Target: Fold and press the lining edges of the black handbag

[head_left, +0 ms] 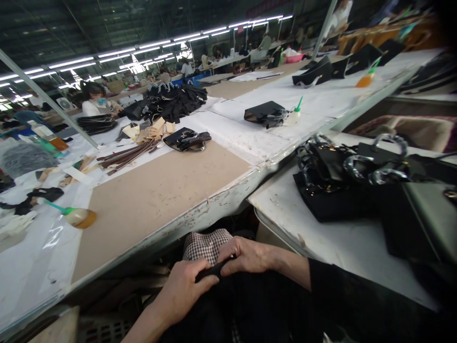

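Observation:
Both my hands are low in my lap, below the table edge. My left hand (185, 288) and my right hand (246, 255) have their fingers curled and pinch a narrow black strip or piece of dark material (214, 270) between them. A checked cloth (205, 244) lies just behind the hands. On the side table to the right sits a pile of black handbags with marbled ring handles (353, 178).
A long worktable (157, 190) with a tan board runs ahead. On it lie a glue bottle with green nozzle (73, 214), brown straps (124, 156), a black bag (187, 139), another bag (266, 113) and a heap of black parts (171, 102). Other people work farther back.

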Action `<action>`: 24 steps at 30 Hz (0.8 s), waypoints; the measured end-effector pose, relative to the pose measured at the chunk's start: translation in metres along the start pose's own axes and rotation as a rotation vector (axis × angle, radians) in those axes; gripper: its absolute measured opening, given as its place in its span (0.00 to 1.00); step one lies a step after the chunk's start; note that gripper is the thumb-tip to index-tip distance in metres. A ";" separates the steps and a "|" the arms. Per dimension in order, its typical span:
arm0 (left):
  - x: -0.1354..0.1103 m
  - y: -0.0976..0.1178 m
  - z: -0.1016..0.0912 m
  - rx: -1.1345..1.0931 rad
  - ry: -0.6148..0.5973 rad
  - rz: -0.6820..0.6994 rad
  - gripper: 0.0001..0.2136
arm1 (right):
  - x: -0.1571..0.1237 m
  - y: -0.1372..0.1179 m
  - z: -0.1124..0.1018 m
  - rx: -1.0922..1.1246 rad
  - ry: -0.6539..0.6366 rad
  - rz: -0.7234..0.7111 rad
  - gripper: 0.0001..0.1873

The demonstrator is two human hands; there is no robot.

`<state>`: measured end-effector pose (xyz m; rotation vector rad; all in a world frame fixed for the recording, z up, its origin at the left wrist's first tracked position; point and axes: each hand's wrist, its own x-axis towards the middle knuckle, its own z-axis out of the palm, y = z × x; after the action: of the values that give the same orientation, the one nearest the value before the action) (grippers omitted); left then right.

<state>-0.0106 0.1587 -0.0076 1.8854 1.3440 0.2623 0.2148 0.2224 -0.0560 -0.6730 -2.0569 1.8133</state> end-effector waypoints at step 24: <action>0.015 -0.005 0.005 0.021 -0.046 0.011 0.07 | -0.004 0.007 -0.003 -0.189 0.010 -0.166 0.12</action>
<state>-0.0048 0.1694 -0.0183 1.9049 1.3111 0.2101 0.2206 0.2237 -0.0624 -0.5393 -2.2245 1.5370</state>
